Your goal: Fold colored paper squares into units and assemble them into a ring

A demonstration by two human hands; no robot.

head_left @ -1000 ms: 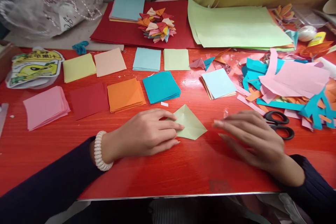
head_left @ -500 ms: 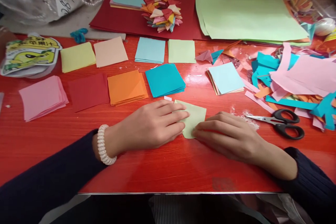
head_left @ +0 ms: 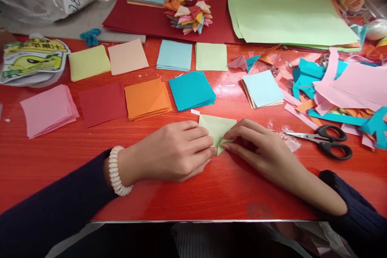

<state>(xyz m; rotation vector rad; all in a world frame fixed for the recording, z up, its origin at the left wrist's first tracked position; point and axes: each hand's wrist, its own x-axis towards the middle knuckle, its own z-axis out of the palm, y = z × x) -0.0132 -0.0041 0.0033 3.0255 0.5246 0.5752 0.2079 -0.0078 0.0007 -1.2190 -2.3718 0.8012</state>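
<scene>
A light green paper piece (head_left: pixel 216 127) lies on the red table between my hands, its lower right corner folded up. My left hand (head_left: pixel 184 149), fingers together, presses on its left side. My right hand (head_left: pixel 256 145) pinches the folded corner between thumb and fingers. Just beyond the paper are a teal stack (head_left: pixel 192 90) and a small white scrap (head_left: pixel 195 111). An orange stack (head_left: pixel 146 98) sits beyond my left hand, and a pale blue stack (head_left: pixel 263 88) beyond my right.
Black-handled scissors (head_left: pixel 331 141) lie at the right near cut paper scraps (head_left: pixel 350 88). Red (head_left: pixel 104 105) and pink stacks (head_left: pixel 48 111) are on the left. A folded-paper ring (head_left: pixel 189 10) sits at the back beside large green sheets (head_left: pixel 290 16).
My right hand has drawn its fingers into a pinch and lifted the paper's lower right corner into a fold. My left hand has shifted slightly down. The view has moved slightly.
</scene>
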